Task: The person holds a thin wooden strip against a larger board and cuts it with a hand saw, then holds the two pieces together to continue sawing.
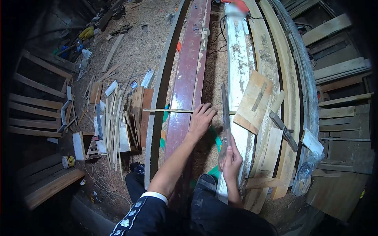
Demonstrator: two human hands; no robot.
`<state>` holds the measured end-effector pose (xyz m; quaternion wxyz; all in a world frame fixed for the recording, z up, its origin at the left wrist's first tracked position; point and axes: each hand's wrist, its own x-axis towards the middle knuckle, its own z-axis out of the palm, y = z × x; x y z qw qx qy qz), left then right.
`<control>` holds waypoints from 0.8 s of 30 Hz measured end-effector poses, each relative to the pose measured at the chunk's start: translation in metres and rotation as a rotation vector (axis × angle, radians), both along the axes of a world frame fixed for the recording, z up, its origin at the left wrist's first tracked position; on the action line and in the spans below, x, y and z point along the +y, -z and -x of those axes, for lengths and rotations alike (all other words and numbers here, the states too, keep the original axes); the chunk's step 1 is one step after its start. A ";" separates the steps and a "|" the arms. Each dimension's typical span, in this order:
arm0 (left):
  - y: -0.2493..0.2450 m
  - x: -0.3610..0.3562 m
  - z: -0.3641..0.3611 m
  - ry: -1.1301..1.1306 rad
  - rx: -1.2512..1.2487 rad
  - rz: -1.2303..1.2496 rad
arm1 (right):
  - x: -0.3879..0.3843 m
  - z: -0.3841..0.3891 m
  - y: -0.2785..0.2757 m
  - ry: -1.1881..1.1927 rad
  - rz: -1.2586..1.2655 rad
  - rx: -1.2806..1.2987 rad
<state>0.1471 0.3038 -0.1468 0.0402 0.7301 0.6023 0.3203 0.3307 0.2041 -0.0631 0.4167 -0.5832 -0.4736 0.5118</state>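
My left hand [203, 118] is closed over a thin wooden strip [169, 110] and holds it down on the maroon board [184, 84]. The strip lies crosswise, and its right end spans the gap toward the white board. My right hand [231, 160] grips a long dark tool that looks like a handsaw [225, 114], seen almost edge-on. Its narrow end points away from me, and the blade crosses the strip right of my left hand. Whether the blade has cut into the strip cannot be made out.
A plywood piece [254, 100] and a dark tool [284, 131] rest on the boards at right. Behind stands a red power tool [237, 8] with a black cord. Thin strips [114, 126] lean at left. Shavings cover the floor [138, 43]; a paint-flecked white board [239, 59] runs lengthwise.
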 end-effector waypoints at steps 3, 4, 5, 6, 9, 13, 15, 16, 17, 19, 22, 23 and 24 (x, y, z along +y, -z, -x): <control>0.000 -0.003 -0.002 -0.019 0.028 0.020 | 0.005 -0.005 -0.003 -0.058 0.005 -0.052; 0.000 -0.002 -0.001 -0.033 0.046 0.027 | 0.005 -0.004 -0.005 -0.056 0.006 -0.049; -0.001 -0.001 -0.001 -0.032 0.051 0.027 | 0.006 -0.003 -0.006 -0.062 0.009 -0.047; -0.002 0.001 -0.001 -0.050 0.036 0.042 | 0.006 -0.001 -0.006 -0.068 0.012 -0.047; -0.004 0.005 -0.003 -0.075 0.014 0.092 | 0.007 0.002 0.001 -0.097 0.000 -0.093; -0.004 0.004 -0.007 -0.110 0.068 0.043 | 0.007 0.007 -0.004 -0.118 -0.074 -0.194; -0.002 0.005 -0.004 -0.086 0.071 0.069 | 0.005 0.006 -0.006 -0.141 -0.096 -0.263; -0.001 0.004 -0.003 -0.060 0.082 0.091 | 0.000 0.001 0.001 -0.136 -0.091 -0.266; -0.001 0.004 -0.004 -0.056 0.083 0.088 | -0.006 -0.005 0.016 -0.132 -0.088 -0.233; 0.001 0.002 -0.001 -0.019 0.096 0.131 | -0.004 -0.001 0.016 -0.130 -0.087 -0.192; 0.005 0.002 0.004 0.037 0.085 0.101 | -0.002 0.012 0.017 -0.116 -0.256 -0.287; 0.005 0.000 0.004 0.037 0.084 0.103 | -0.004 0.015 0.019 -0.116 -0.253 -0.288; 0.005 -0.001 0.004 0.020 0.102 0.100 | -0.006 0.017 0.020 -0.112 -0.193 -0.294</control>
